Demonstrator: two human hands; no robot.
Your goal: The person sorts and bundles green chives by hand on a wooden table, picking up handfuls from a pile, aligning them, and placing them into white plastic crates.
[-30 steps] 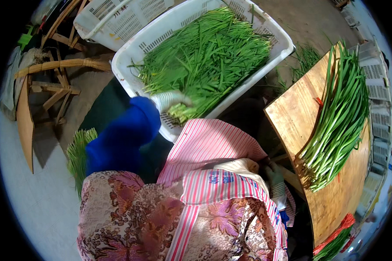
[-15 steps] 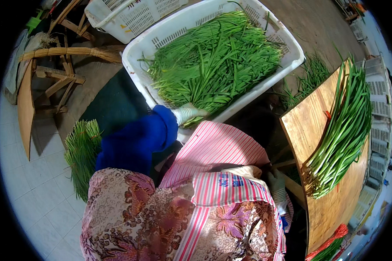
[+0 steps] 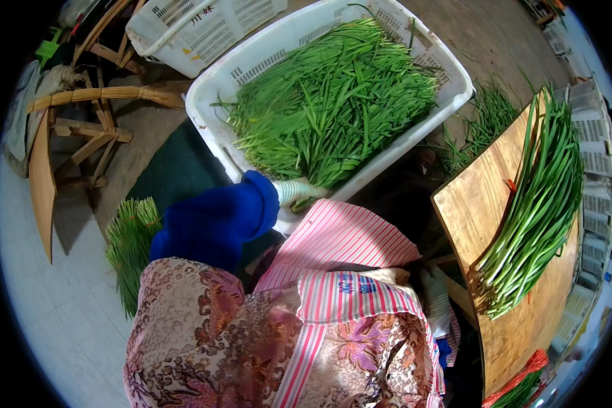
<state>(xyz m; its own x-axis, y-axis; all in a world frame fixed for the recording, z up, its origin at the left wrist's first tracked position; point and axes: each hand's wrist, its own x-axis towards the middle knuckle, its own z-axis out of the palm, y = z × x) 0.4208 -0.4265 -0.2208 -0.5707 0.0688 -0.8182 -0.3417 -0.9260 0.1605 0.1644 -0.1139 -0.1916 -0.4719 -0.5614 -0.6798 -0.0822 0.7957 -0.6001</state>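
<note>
My left hand (image 3: 296, 191), in a pale striped glove below a blue cuff, reaches into the near corner of a white plastic basket (image 3: 214, 136). Its fingers close around some leaves at the edge of a large heap of garlic chives (image 3: 333, 102); green ends show on both sides of the glove. Low on the right, my right hand (image 3: 434, 285), also gloved, hangs beside the striped apron (image 3: 340, 238). Its fingers are shaded and partly hidden, so their grip cannot be made out.
On the right, a tied chive bundle (image 3: 534, 217) lies on a wooden board (image 3: 466, 197), near red ties (image 3: 523, 377). More chives (image 3: 132, 251) stand at left. Behind are another white basket (image 3: 204, 34), a straw broom (image 3: 109, 95) and a wooden stool (image 3: 88, 136).
The whole view has shifted slightly. My left hand sits a little lower and nearer in the picture, still at the same basket corner. My right hand stays beside the apron.
</note>
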